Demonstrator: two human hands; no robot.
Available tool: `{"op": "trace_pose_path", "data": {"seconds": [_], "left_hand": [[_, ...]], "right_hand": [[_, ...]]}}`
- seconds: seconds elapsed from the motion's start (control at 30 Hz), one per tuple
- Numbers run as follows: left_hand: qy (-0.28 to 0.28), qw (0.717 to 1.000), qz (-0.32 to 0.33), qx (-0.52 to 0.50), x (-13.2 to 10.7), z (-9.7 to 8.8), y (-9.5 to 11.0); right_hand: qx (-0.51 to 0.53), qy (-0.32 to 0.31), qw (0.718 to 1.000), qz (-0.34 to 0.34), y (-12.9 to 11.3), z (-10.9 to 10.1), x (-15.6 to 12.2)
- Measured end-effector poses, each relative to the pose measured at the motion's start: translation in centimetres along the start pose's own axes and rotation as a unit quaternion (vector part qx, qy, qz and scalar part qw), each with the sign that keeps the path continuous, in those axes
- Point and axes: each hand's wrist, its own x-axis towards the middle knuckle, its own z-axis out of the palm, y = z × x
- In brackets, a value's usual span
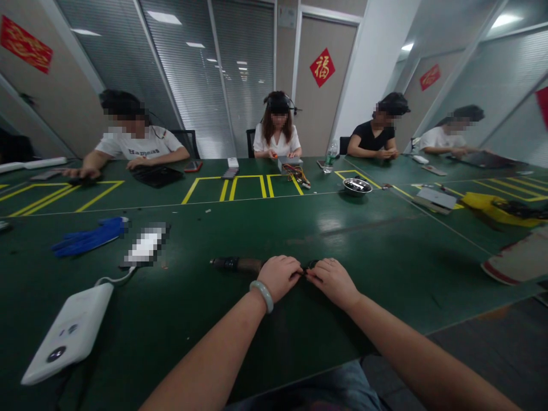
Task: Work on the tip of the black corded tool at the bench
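My left hand [279, 275] and my right hand [331, 279] rest side by side on the green table [377, 251], both with fingers curled. Between them they grip a dark, slim rod-like object [237, 264] that lies flat on the table and sticks out to the left of my left hand. A small dark part of it shows between my two hands. I cannot make out what the object is. A pale bangle [262, 294] sits on my left wrist and a ring on my right hand.
A white power bank [71, 331] with a cable lies front left, beside a phone [145, 246] and a blue glove [88, 238]. A metal bowl [357, 185] and a water bottle [330, 156] stand further back. Several people sit working along the far edge. Yellow tape marks the table.
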Motion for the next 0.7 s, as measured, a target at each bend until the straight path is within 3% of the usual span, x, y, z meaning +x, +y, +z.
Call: {"op": "trace_pose_path", "data": {"seconds": [0.17,0.47,0.7], "left_hand": [[-0.009,1.0,-0.001,0.001,0.0,-0.2,0.1],[-0.016,0.998,-0.045,0.028,0.2,-0.6,0.7],[0.001,0.999,-0.038,0.021,-0.1,-1.0,1.0]], "right_hand": [[-0.002,0.001,0.999,-0.037,0.6,0.0,0.5],[0.03,-0.011,0.995,-0.098,1.7,2.4,0.8],[-0.008,-0.061,0.99,-0.127,1.5,1.9,1.7]]}}
